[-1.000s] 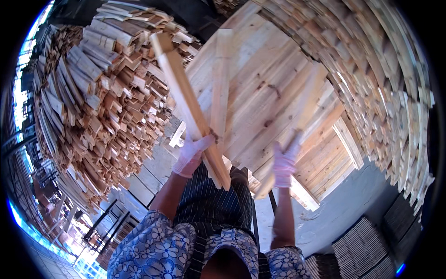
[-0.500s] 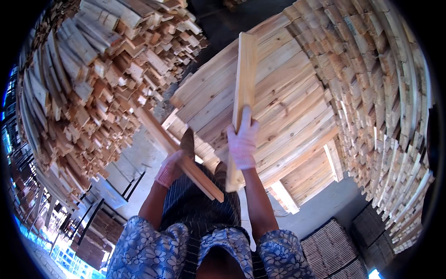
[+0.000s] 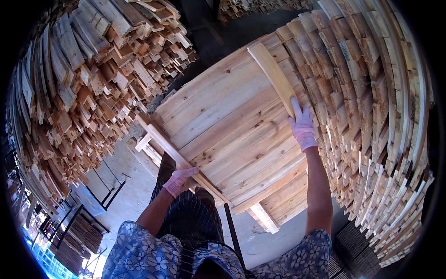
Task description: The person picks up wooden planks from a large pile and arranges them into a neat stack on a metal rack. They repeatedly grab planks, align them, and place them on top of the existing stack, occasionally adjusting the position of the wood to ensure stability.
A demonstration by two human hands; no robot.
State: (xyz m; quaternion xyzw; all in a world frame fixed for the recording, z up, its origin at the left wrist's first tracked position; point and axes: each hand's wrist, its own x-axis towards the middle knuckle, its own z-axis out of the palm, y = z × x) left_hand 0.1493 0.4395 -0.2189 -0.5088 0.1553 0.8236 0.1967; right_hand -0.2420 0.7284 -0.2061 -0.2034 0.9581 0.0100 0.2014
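Observation:
My right hand (image 3: 304, 126), in a light knit glove, is closed round the lower end of a pale wooden plank (image 3: 273, 76). That plank slants over the right side of a platform of boards (image 3: 223, 107) laid side by side. My left hand (image 3: 180, 180), gloved too, grips a long narrow wooden board (image 3: 164, 144) along the platform's left edge, with the thumb over its top. The fingers under this board are hidden. Whether either piece rests on the platform or is held just above it, I cannot tell.
A big heap of loose wood pieces (image 3: 97, 88) rises at the left. Along the right side stands a tall wall of stacked planks (image 3: 357, 93). Below the platform's near edge, a pale crosspiece (image 3: 264, 217) sticks out above the grey floor (image 3: 278, 239). Black metal frames (image 3: 111, 195) stand at lower left.
My right hand has carried its plank to the right, and the plank now tilts up-left. My left hand has moved down slightly, bringing its board along the platform's left edge.

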